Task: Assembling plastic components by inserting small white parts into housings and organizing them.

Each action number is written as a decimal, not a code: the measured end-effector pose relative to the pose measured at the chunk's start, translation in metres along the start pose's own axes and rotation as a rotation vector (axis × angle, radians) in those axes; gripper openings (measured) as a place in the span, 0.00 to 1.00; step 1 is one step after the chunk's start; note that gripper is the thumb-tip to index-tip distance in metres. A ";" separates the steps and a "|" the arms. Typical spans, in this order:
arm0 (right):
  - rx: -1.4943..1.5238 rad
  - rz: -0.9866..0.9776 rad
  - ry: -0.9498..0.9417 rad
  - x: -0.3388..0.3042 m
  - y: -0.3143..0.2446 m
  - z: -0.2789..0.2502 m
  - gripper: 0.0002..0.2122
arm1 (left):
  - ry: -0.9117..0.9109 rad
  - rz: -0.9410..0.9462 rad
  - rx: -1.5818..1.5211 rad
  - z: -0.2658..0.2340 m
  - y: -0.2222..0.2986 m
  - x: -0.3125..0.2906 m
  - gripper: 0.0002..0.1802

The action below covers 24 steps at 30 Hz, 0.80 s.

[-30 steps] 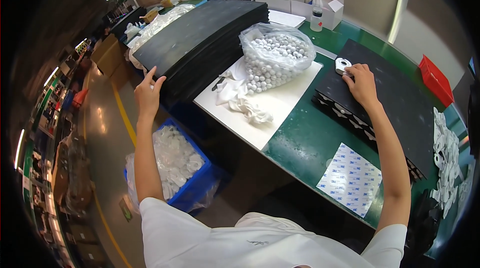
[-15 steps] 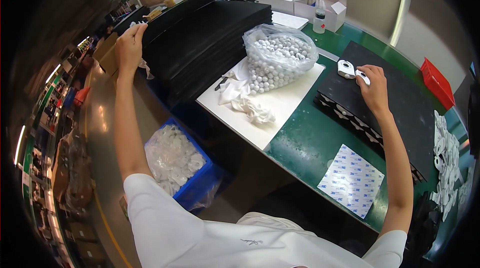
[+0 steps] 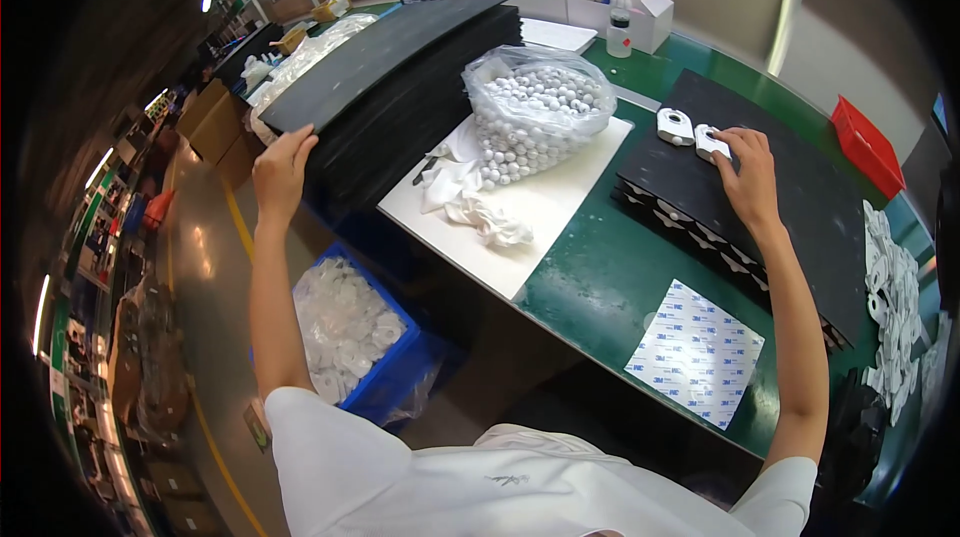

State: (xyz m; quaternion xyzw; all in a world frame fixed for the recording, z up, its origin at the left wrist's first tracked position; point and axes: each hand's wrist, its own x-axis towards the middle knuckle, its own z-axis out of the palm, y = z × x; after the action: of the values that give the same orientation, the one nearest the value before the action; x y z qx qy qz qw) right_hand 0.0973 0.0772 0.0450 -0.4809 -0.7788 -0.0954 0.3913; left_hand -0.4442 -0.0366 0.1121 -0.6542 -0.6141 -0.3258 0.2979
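My left hand [image 3: 281,173] is closed at the near left corner of a black sheet [image 3: 385,62], pinching its edge. That sheet lies tilted over a tall stack of black sheets [image 3: 400,102]. Over on the right, my right hand [image 3: 745,165] has its thumb and fingers around a white plastic piece [image 3: 709,143] with a round opening. A similar white piece [image 3: 674,127] lies just to its left. Both rest on the top black board [image 3: 740,197] of a lower stack, where several white pieces show between the layers along the near edge.
A clear bag of white balls [image 3: 540,102] stands on a white board [image 3: 545,227] beside crumpled white cloth [image 3: 490,217]. A printed sheet [image 3: 697,355] lies near the green table's edge. Blue bin [image 3: 405,337] below, red tray [image 3: 868,145] and piled white parts [image 3: 890,307] at right.
My left hand has come down and slightly right, and the black sheet's raised side has lowered with it, showing its top face. My right hand stays at the white piece.
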 end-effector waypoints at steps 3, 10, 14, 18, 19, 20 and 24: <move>-0.011 -0.002 -0.018 -0.004 0.010 -0.001 0.11 | -0.030 0.013 0.011 0.012 -0.008 -0.016 0.11; 0.041 0.024 -0.093 -0.011 0.025 0.011 0.14 | -0.093 -0.183 -0.084 0.013 -0.002 -0.020 0.13; 0.011 0.070 -0.132 -0.015 0.028 0.022 0.13 | -0.069 -0.213 -0.098 0.020 -0.003 -0.023 0.14; 0.022 0.126 -0.176 -0.013 0.032 0.024 0.13 | -0.039 -0.221 -0.078 0.024 -0.001 -0.025 0.13; 0.014 0.124 -0.172 -0.013 0.034 0.026 0.14 | -0.034 -0.228 -0.068 0.024 -0.002 -0.025 0.13; 0.014 0.126 -0.178 -0.012 0.036 0.029 0.13 | -0.038 -0.209 -0.065 0.024 -0.003 -0.025 0.13; 0.002 0.133 -0.143 -0.007 0.043 0.037 0.12 | -0.057 -0.168 -0.134 0.025 -0.015 -0.025 0.14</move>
State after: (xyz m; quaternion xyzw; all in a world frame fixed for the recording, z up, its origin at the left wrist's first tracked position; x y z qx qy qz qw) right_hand 0.1148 0.1143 0.0051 -0.5367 -0.7713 -0.0338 0.3404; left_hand -0.4584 -0.0309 0.0773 -0.6279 -0.6518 -0.3713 0.2075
